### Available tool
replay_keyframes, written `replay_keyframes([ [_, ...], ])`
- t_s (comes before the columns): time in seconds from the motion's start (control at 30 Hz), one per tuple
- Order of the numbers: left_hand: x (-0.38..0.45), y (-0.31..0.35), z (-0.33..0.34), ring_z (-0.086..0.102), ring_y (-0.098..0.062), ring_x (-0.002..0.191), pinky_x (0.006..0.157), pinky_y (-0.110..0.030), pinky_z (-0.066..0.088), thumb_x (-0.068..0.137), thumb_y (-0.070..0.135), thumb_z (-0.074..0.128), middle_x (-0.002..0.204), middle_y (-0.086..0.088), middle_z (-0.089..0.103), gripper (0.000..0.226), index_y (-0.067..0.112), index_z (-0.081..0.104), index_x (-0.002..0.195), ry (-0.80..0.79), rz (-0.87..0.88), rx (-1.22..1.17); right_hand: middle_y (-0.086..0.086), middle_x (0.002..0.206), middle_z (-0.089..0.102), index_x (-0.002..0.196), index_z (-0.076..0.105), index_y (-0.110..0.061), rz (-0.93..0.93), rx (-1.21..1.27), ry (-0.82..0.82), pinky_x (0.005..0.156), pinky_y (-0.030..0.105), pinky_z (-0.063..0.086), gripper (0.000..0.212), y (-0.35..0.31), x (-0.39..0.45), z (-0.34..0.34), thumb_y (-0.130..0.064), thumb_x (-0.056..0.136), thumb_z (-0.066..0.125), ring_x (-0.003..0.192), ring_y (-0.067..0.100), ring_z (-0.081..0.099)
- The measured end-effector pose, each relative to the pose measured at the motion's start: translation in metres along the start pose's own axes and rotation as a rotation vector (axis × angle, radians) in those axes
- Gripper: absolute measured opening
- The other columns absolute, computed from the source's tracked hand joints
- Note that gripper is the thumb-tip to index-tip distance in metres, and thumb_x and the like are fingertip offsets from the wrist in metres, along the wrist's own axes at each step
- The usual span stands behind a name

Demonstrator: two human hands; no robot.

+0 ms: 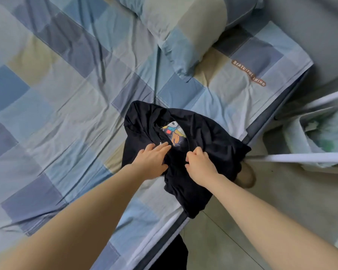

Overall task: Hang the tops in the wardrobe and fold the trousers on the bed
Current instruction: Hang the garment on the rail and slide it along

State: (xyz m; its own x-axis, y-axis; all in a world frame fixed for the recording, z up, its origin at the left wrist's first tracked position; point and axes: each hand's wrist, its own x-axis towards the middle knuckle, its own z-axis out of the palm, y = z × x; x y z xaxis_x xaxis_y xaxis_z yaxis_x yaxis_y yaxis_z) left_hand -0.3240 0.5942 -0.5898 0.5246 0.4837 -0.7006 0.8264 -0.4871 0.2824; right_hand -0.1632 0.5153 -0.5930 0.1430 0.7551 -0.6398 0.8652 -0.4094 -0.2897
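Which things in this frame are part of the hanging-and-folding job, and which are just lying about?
Job:
black top, crumpled at the bed's edge
left hand, resting on it
right hand, gripping its fabric
bed

Lying about:
pillow
white rack

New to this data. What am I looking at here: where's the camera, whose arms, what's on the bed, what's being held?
There is no robot here. It is a single picture from a wide-angle camera worn on a person's head, looking forward and down, so the two bare arms that come in from the bottom are the wearer's own.

The surface is a bed with a blue, grey and beige checked cover, and a matching pillow at the top. A black top with a colourful print lies crumpled at the bed's near edge, partly hanging over it.

The left hand rests on the top with its fingers mostly straight. The right hand has its fingers curled and grips a bunch of the fabric.

Off to the right is the floor and a white frame holding a bag.
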Motion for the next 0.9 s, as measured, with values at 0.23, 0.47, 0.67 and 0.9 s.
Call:
replay_keyframes([
  [0.23, 0.017, 0.015, -0.003, 0.031, -0.028, 0.128, 0.105, -0.054, 0.018, 0.091, 0.038, 0.055, 0.122, 0.005, 0.05, 0.041, 0.026, 0.049, 0.13, 0.026, 0.068, 0.275, -0.002, 0.119, 0.034, 0.095, 0.05, -0.019, -0.109, 0.269, 0.173, 0.088, 0.029, 0.04, 0.007, 0.007, -0.036, -0.01, -0.025, 0.095, 0.053, 0.104, 0.021, 0.039],
  [0.47, -0.028, -0.023, -0.036, 0.037, -0.023, 0.123, 0.1, -0.044, 0.03, 0.092, 0.052, 0.051, 0.125, 0.012, 0.051, 0.046, 0.036, 0.048, 0.135, 0.143, -0.056, 0.312, -0.038, 0.117, 0.041, 0.096, 0.05, -0.033, -0.303, 0.39, -0.013, 0.095, 0.031, 0.027, 0.004, 0.011, -0.096, -0.089, -0.031, 0.093, 0.047, 0.117, 0.007, 0.03],
  [0.67, -0.121, -0.037, -0.108, 0.054, -0.015, 0.113, 0.085, -0.029, 0.044, 0.1, 0.034, 0.047, 0.126, 0.019, 0.057, 0.03, 0.034, 0.058, 0.128, 0.282, 0.076, 0.231, -0.021, 0.09, 0.047, 0.091, 0.043, -0.035, -0.337, 0.232, 0.148, 0.086, 0.026, 0.032, 0.009, -0.014, -0.174, -0.141, -0.037, 0.099, 0.04, 0.099, 0.004, 0.034],
  [0.9, -0.26, -0.015, -0.196, 0.047, -0.004, 0.057, 0.054, -0.015, 0.035, 0.093, 0.016, 0.062, 0.058, 0.012, 0.053, 0.028, 0.028, 0.065, 0.069, 0.13, 0.17, -0.3, -0.016, 0.086, 0.042, 0.08, 0.041, -0.044, -0.267, 0.185, 0.129, 0.067, 0.023, 0.033, 0.017, -0.05, -0.271, -0.201, -0.055, 0.088, 0.051, 0.086, -0.007, 0.039],
])
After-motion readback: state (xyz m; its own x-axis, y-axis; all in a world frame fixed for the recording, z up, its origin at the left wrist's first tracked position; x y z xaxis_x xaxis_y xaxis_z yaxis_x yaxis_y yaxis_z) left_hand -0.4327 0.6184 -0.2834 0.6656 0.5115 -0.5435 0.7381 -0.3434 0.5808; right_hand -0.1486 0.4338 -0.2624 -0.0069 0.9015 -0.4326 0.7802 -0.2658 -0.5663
